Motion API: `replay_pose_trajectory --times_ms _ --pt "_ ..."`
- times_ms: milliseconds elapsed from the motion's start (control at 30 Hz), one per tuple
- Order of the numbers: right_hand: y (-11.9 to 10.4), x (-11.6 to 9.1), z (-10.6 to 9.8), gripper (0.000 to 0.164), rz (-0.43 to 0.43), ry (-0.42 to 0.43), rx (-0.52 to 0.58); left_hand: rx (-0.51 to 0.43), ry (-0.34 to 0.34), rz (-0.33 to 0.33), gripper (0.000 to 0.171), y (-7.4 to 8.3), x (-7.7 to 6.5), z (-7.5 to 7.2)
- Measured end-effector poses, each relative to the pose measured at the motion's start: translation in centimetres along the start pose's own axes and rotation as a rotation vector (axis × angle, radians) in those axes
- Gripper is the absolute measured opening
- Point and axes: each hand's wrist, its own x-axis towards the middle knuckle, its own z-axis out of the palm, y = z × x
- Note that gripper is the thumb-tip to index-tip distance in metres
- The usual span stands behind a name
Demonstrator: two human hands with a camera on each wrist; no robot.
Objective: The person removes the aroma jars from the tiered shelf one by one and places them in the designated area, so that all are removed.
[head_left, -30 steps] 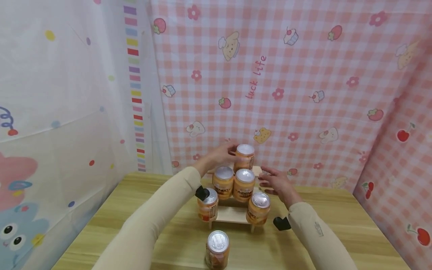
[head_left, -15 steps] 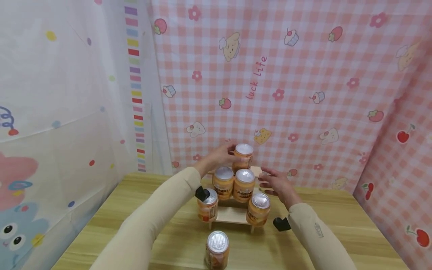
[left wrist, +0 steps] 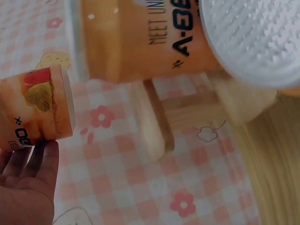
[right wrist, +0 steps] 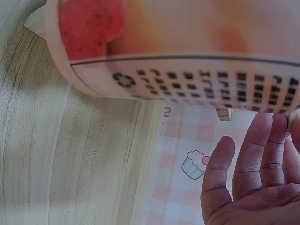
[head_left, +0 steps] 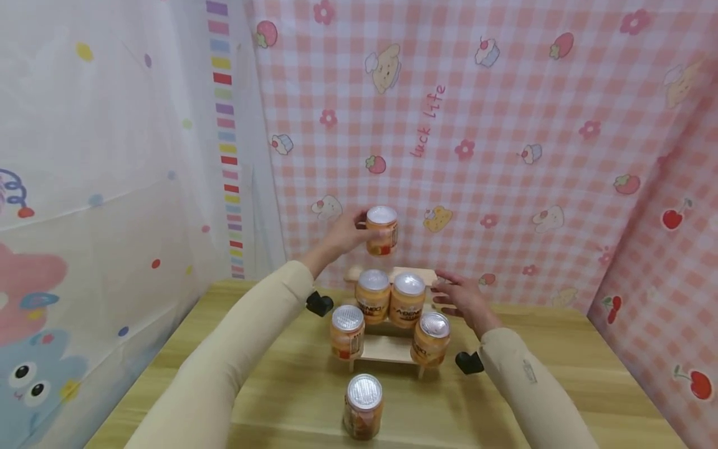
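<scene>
In the head view my left hand (head_left: 341, 239) grips an orange can (head_left: 382, 236) with a silver lid, upright in the air above a stepped wooden rack (head_left: 387, 350). The left wrist view shows the fingers (left wrist: 46, 161) against that can's side. My right hand (head_left: 464, 303) is beside the right end of the rack's top step, its fingers extended; whether they touch the wood I cannot tell. Two like cans, a left one (head_left: 373, 299) and a right one (head_left: 407, 304), stand side by side on the middle step. The lowest step bears another can (head_left: 348, 335) at each end.
One more orange can (head_left: 363, 414) stands on the wooden table (head_left: 291, 399) in front of the rack. A pink checked cloth (head_left: 482, 112) hangs behind, and a white patterned sheet (head_left: 129, 156) is at the left. Each wrist carries a black camera mount (head_left: 320, 304).
My left hand has lifted the can off the rack's top step and moved it up and to the left. The right hand stays at the rack's right end.
</scene>
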Motion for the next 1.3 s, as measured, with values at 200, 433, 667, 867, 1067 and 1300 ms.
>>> replay_pose_trajectory --times_ms 200,433,667,867,1067,1300 --pt "-0.4 0.1 -0.4 0.054 0.002 0.001 -0.010 -0.002 0.042 -0.012 0.065 1.1 -0.8 -2.5" --pt "-0.4 0.0 -0.6 0.052 0.022 0.008 0.003 0.038 0.073 -0.045 0.061 1.5 -2.7 -4.8" --pt "-0.1 0.0 -0.4 0.052 0.032 0.004 -0.002 -0.002 0.074 -0.059 0.067 1.9 -5.0 -5.8" --pt "-0.2 -0.2 -0.1 0.052 0.033 0.006 -0.008 -0.028 0.064 -0.031 0.071 2.2 -7.3 -6.3" --pt "-0.5 -0.2 0.1 0.052 0.037 0.002 -0.001 -0.024 0.068 -0.022 0.069 2.4 -9.7 -7.0" --pt "-0.6 -0.1 0.2 0.053 0.046 0.003 0.016 -0.033 0.063 -0.016 0.060 2.0 -12.1 -7.6"
